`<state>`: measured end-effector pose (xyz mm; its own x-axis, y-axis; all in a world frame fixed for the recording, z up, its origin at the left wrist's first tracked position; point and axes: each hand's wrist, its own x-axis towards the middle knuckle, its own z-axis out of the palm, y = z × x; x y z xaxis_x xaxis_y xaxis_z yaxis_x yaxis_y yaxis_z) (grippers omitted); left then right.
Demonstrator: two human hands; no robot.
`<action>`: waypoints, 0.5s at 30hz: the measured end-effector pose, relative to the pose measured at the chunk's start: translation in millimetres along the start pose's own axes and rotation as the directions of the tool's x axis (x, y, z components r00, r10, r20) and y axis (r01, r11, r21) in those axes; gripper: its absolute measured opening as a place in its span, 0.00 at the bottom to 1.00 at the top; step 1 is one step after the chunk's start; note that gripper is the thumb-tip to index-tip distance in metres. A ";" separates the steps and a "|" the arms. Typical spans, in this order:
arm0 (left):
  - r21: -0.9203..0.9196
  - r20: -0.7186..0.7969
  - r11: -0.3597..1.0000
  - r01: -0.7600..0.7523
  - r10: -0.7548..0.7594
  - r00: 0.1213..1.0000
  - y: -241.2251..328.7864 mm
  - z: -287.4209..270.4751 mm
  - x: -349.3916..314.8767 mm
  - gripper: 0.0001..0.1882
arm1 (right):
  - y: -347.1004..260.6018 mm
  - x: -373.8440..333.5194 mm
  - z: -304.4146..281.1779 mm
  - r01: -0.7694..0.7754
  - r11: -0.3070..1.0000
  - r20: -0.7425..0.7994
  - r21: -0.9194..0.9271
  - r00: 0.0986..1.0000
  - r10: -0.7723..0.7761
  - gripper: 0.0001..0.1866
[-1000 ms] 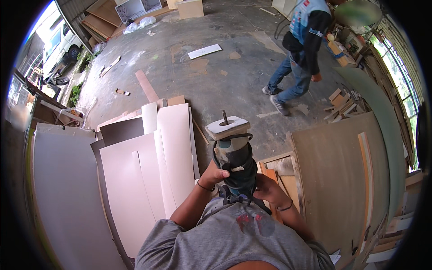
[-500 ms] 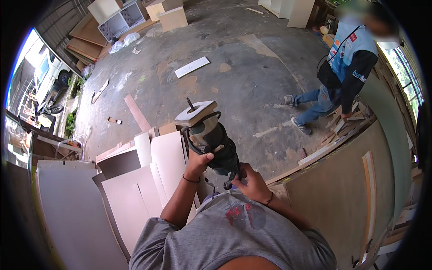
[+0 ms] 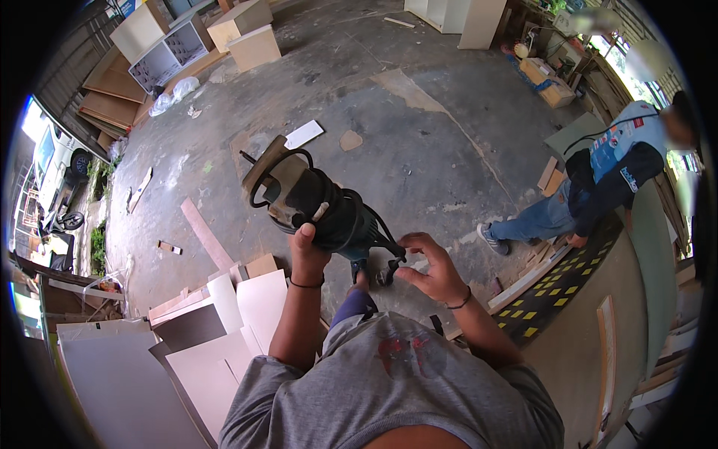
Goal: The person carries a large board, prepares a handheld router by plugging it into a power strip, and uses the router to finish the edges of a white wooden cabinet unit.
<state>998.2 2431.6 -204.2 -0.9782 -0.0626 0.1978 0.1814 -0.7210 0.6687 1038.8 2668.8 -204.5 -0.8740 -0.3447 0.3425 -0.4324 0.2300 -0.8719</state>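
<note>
A dark green handheld router (image 3: 357, 228) with a black cord wound around its body is tilted in front of me. Its square base plate (image 3: 263, 166) faces up and left, and a thin bit sticks out past it. My left hand (image 3: 308, 254) is closed around the router's body, thumb on top. To the right of the tool is my right hand (image 3: 435, 271), thumb and index finger apart, fingertips beside the loose end of the cord. The black plug (image 3: 387, 272) hangs just below the router's end.
At right a person (image 3: 598, 176) bends over, one hand low by a board edge with black-and-yellow marking (image 3: 550, 288). White panels (image 3: 258, 303) and a large grey sheet (image 3: 112, 374) lie at left. Farther off are a white board (image 3: 304, 135) and wooden boxes (image 3: 254, 49).
The router has tipped left, its base plate swinging away to the upper left. My right hand's fingers have spread from the cord. The other person has moved right and bent lower.
</note>
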 end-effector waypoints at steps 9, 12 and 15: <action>-0.023 -0.022 0.991 -0.128 0.128 0.992 -6.4 -42.8 187.7 0.51 | 54.8 153.5 22.5 -0.533 0.450 0.282 0.717 0.812 0.511 0.39; -0.050 0.017 0.998 -0.036 0.037 0.999 -6.6 -41.2 235.9 0.51 | 59.6 209.2 2.0 -0.443 0.500 0.111 0.744 0.820 0.561 0.45; -0.034 0.073 0.999 -0.018 0.020 0.997 -32.2 -42.6 284.2 0.53 | 84.9 273.1 -19.5 -0.413 0.559 0.010 0.719 0.810 0.586 0.45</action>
<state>710.1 2407.6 -200.0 -0.9643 -0.0263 0.2635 0.1952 -0.7431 0.6401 759.0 2611.9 -178.2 -0.9594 -0.1532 -0.2368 0.2786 -0.3835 -0.8805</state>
